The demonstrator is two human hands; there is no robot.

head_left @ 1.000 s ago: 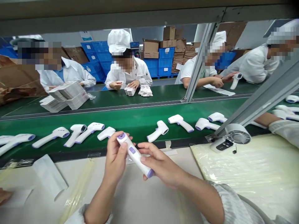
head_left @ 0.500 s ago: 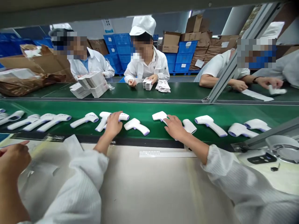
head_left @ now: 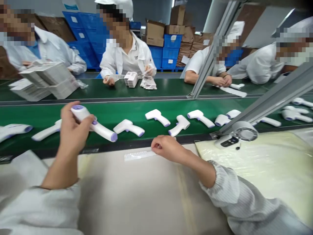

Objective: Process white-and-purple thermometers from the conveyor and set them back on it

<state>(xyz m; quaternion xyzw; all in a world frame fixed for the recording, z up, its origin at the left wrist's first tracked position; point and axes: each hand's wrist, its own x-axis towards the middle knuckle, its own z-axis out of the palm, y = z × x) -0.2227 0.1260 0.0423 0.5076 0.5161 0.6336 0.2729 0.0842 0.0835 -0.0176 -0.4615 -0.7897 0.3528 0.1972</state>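
My left hand grips a white thermometer gun with purple ends, raised over the green belt. My right hand is at the belt's near edge, its fingers curled together over the end of a white toothed strip; whether it holds the strip cannot be made out. More thermometer guns lie on the belt, among them one right of my left hand and one just beyond my right hand.
A slanted metal post crosses the right side, near a small white fan. Across the belt, people in white work beside stacked white boxes. A film-covered yellowish sheet lies at the right.
My left hand has picked up a thermometer gun. My right hand has drawn back from the belt to the strip. The view has shifted right, and the other hand at the far left is gone.
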